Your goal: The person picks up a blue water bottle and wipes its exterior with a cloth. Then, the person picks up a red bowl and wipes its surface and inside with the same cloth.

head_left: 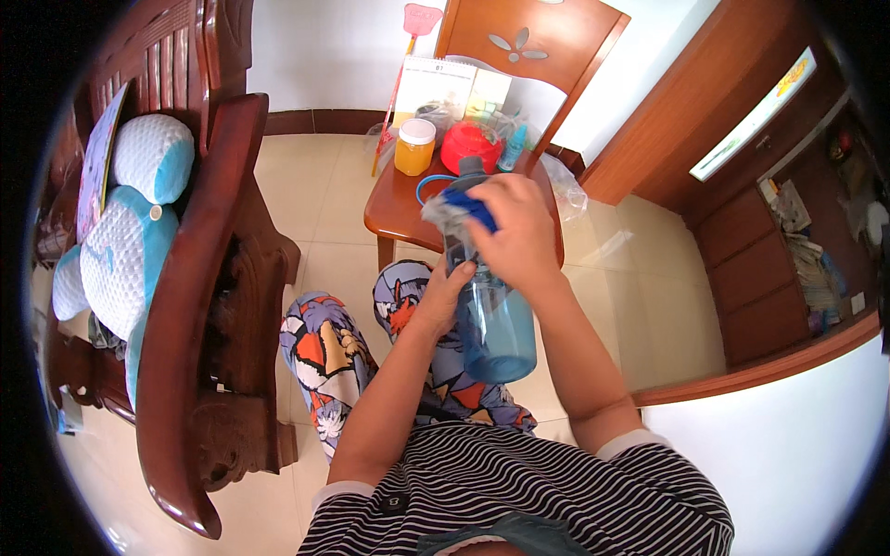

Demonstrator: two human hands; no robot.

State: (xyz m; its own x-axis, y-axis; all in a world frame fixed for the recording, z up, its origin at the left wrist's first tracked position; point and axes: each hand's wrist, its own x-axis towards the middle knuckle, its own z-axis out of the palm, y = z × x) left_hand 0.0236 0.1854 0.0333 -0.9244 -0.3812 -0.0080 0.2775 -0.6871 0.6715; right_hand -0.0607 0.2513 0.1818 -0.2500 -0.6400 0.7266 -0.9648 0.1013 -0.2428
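Head view: blue water bottle (499, 334) is grasped by left hand (444, 292), long axis directed past right hand (515, 230), where cloth (480, 213) is clenched.

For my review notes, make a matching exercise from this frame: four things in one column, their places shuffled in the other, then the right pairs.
Things
1. Blue bottle
2. Crumpled blue-and-grey cloth
3. White-lidded jar
4. White-and-blue plush toy

Places
A. On the chair seat
B. Gripped by the left hand
C. On the wooden bench
D. In the fingers of the right hand

Pairs: 1-B, 2-D, 3-A, 4-C
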